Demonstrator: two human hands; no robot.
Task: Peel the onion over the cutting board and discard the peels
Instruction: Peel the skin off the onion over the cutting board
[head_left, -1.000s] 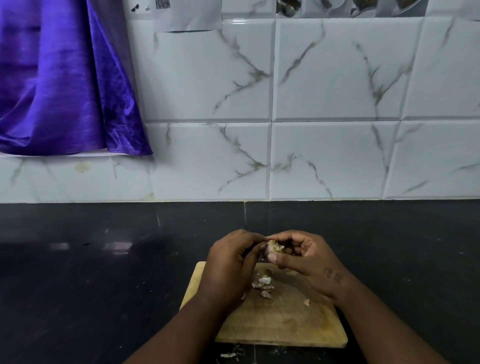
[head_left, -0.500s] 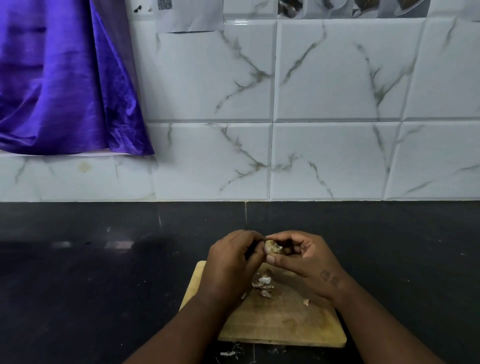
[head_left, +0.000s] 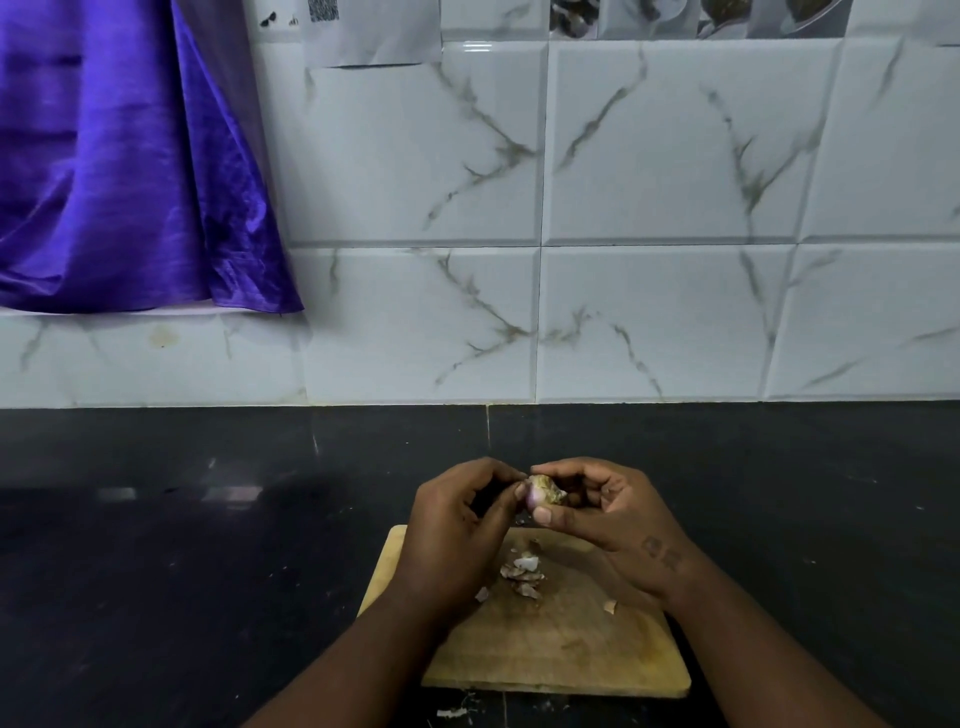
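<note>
- The white tiled wall (head_left: 675, 182), veined like marble, fills the upper half of the frame and meets the counter in a straight line across the middle.
- The black countertop (head_left: 182, 545) spans the lower half, with wide bare stretches at lower left and lower right of my arms.
- A purple cloth (head_left: 114, 166) hangs at upper left, cut off by the top and left edges.
- Printed paper sheets (head_left: 384, 31) run along the top edge, cropped and unreadable.
- The wooden cutting board (head_left: 571, 649) lies at lower centre, its near edge close to the bottom of the frame. My forearms hide its left side and right corner.
- My right hand (head_left: 613, 514) has its fingers curled over the onion and its thumb pressed beneath, holding it.
- My left hand (head_left: 457, 525) is curled, fingertips pinching the onion's left side. My knuckles hide exactly what the tips grip.
- The onion (head_left: 543, 492) is small, pale purple with brownish skin, and held in the air over the board's far edge.
- The peels (head_left: 522, 571) lie in a small heap on the board under my hands, with stray scraps beside it.
- Pale bits (head_left: 452, 713) lie on the counter at the bottom edge, too small to identify.
</note>
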